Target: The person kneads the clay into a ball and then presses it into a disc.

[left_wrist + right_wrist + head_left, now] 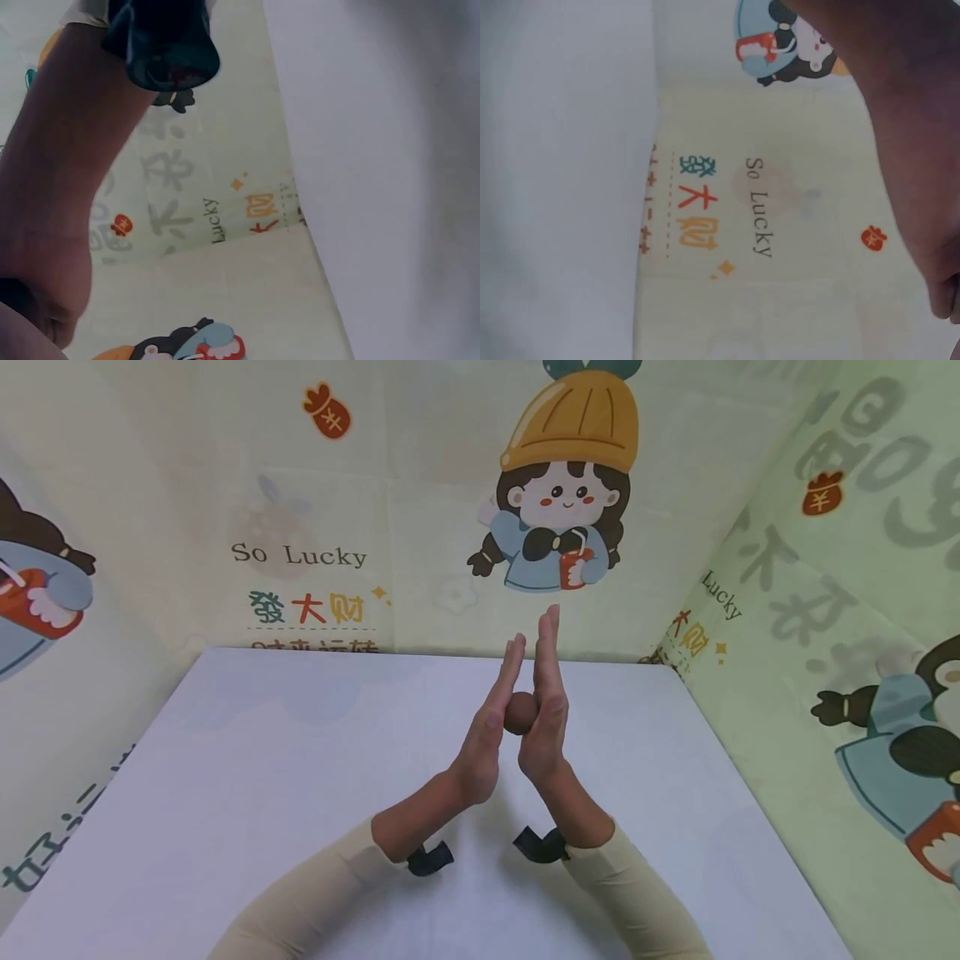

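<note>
A brown ball, smooth and round, is held up between two flat palms above the white table. My left hand presses it from the left, fingers straight and pointing up and away. From the other side my right hand presses with its fingers also extended. The palms face each other, and their fingertips stand a little apart. At the lower left of the left wrist view, part of the dark ball shows beside a palm. A hand and forearm fill the right side of the right wrist view.
Black wrist straps or mounts hang beneath both forearms, near the beige sleeves. Behind the table's far edge rises a cream backdrop with cartoon prints and lettering. A printed side sheet stands along the right edge.
</note>
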`<state>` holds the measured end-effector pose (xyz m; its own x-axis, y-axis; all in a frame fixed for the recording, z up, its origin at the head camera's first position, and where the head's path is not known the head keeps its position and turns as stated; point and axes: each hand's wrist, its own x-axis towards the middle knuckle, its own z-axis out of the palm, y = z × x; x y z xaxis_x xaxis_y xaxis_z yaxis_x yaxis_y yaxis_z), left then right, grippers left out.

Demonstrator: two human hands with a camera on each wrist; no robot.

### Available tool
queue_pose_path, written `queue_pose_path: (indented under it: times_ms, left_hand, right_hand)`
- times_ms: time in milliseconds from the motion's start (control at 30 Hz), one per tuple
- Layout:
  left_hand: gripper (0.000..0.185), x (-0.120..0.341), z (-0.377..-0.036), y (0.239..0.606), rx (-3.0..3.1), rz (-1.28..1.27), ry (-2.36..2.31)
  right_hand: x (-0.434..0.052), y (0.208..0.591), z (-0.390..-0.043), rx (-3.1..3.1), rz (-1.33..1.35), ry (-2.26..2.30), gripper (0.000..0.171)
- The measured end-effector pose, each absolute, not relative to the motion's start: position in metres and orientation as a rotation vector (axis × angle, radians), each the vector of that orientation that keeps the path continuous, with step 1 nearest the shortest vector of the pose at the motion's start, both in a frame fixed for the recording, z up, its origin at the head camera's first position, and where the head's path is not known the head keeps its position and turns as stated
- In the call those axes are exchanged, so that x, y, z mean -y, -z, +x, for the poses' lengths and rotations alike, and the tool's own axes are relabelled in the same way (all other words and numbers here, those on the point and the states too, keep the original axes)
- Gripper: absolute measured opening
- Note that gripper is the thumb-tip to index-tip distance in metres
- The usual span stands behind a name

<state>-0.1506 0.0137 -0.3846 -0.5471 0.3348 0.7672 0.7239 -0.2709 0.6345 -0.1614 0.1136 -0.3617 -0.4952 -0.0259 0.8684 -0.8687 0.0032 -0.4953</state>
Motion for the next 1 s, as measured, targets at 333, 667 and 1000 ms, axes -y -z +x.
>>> queue_pose_path:
  times_ms: [333,667,1000]
  left_hand:
    - [0.090,-0.013,-0.139,0.370,1.611,-1.275,1.955]
    - [0.085,-0.008,-0.143,0.360,1.547,-1.172,1.967]
    - [0.084,-0.001,-0.164,0.352,1.479,-1.048,1.983]
  right_hand:
    - [-0.116,0.374,-0.168,1.615,0.942,-1.617,0.091]
    - [-0.107,0.386,-0.163,1.647,0.955,-1.555,0.091]
    - [-0.095,0.394,-0.154,1.732,0.965,-1.503,0.098]
